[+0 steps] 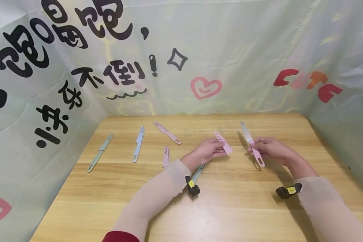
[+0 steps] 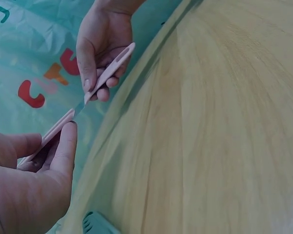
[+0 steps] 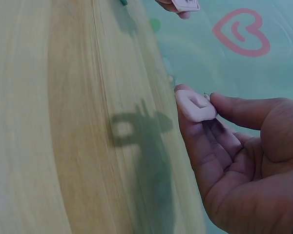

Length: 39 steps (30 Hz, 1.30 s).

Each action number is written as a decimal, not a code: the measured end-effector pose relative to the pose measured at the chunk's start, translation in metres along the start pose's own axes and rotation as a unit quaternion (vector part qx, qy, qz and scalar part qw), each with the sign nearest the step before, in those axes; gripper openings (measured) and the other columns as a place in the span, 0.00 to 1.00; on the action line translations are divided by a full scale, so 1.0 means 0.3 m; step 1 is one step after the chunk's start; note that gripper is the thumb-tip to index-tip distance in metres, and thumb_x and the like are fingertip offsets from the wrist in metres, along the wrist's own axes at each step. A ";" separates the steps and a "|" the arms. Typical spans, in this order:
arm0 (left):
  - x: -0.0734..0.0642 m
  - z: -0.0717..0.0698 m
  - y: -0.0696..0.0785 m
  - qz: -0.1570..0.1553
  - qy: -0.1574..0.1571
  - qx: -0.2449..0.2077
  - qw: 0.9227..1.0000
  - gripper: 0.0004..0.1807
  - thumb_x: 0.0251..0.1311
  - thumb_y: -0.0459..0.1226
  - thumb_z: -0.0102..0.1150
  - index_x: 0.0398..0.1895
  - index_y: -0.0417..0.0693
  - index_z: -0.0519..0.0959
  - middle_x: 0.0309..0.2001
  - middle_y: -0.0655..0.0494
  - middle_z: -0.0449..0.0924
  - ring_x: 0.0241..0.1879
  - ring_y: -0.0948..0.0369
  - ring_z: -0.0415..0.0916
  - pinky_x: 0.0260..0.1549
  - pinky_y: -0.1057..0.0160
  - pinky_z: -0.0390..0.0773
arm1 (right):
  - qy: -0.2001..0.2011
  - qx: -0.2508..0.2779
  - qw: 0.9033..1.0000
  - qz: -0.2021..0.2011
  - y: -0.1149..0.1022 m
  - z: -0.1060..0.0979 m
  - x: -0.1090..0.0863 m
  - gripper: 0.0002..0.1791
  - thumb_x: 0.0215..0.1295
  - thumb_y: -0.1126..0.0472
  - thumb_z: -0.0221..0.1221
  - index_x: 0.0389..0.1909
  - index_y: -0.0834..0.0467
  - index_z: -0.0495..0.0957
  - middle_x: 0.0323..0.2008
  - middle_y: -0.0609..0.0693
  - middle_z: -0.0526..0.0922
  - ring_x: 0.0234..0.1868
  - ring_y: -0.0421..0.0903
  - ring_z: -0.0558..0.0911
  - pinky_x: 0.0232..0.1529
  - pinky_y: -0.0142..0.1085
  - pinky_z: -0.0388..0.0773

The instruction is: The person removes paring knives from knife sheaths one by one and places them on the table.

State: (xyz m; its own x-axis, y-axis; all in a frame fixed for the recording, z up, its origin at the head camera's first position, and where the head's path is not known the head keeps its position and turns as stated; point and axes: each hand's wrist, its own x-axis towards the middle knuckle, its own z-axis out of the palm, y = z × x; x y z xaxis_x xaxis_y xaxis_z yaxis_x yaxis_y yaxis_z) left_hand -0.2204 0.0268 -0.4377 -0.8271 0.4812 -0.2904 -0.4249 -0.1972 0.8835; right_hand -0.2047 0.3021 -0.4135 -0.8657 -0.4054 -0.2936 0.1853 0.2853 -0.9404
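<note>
My left hand (image 1: 207,151) pinches a pink slotted knife sheath (image 1: 224,143) between thumb and fingers, above the table. To its right, my right hand (image 1: 269,148) grips a pink paring knife (image 1: 257,156) by the handle, its bare blade pointing up and away. In the left wrist view the blade tip is close to the end of the sheath (image 2: 56,130); whether they touch I cannot tell. The right wrist view shows the handle end (image 3: 196,108) with its oval hole between thumb and fingers.
On the wooden table (image 1: 230,208) lie a green sheathed knife (image 1: 100,153), a blue one (image 1: 138,144) and a pink one (image 1: 167,133). Another pink slotted piece (image 1: 166,156) and a green knife (image 1: 198,172) are partly hidden by my left arm. A printed cloth (image 1: 245,60) hangs behind.
</note>
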 end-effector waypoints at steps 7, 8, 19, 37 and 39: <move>0.022 0.019 -0.019 0.000 0.002 0.008 1.000 0.20 0.71 0.29 0.49 0.62 0.24 0.67 0.45 0.37 0.80 0.49 0.47 0.80 0.49 0.60 0.83 | 0.002 0.000 1.000 0.014 0.017 -0.016 -0.003 0.24 0.76 0.61 0.50 0.58 0.79 0.61 0.46 0.61 0.83 0.44 0.49 0.84 0.45 0.39 0.85; 0.024 0.022 -0.020 -0.001 0.002 0.011 1.000 0.20 0.71 0.29 0.49 0.61 0.24 0.67 0.45 0.37 0.81 0.48 0.47 0.80 0.49 0.60 0.83 | 0.003 -0.002 1.000 0.015 0.018 -0.019 -0.004 0.24 0.76 0.61 0.50 0.58 0.79 0.61 0.46 0.60 0.83 0.44 0.49 0.84 0.45 0.39 0.85; 0.046 0.079 -0.024 -0.008 0.000 0.058 0.998 0.18 0.70 0.30 0.50 0.58 0.24 0.70 0.39 0.39 0.82 0.45 0.47 0.81 0.45 0.60 0.85 | 0.012 -0.010 1.000 0.009 0.038 -0.036 -0.008 0.24 0.77 0.61 0.49 0.58 0.80 0.60 0.43 0.59 0.83 0.43 0.47 0.84 0.44 0.39 0.85; 0.101 0.167 -0.052 -0.026 0.001 0.062 0.998 0.15 0.68 0.28 0.52 0.52 0.24 0.74 0.34 0.41 0.81 0.36 0.51 0.81 0.42 0.59 0.86 | 0.041 -0.018 0.999 0.026 0.066 -0.057 -0.013 0.22 0.75 0.61 0.52 0.55 0.77 0.65 0.43 0.55 0.85 0.42 0.41 0.84 0.46 0.34 0.84; 0.101 0.174 -0.052 -0.028 0.001 0.062 0.998 0.15 0.68 0.28 0.52 0.52 0.23 0.74 0.34 0.41 0.81 0.38 0.50 0.81 0.42 0.59 0.86 | 0.042 -0.016 0.999 0.028 0.070 -0.057 -0.011 0.21 0.75 0.61 0.52 0.54 0.77 0.66 0.43 0.54 0.85 0.41 0.40 0.84 0.45 0.35 0.84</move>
State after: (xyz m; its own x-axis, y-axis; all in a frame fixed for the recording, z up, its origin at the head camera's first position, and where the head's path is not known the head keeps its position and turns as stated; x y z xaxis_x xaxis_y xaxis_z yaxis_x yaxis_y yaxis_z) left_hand -0.2197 0.0891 -0.4412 -0.8037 0.4873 -0.3415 -0.4219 -0.0620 0.9045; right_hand -0.2061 0.3242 -0.4293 -0.8902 -0.3144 -0.3296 0.2217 0.3330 -0.9165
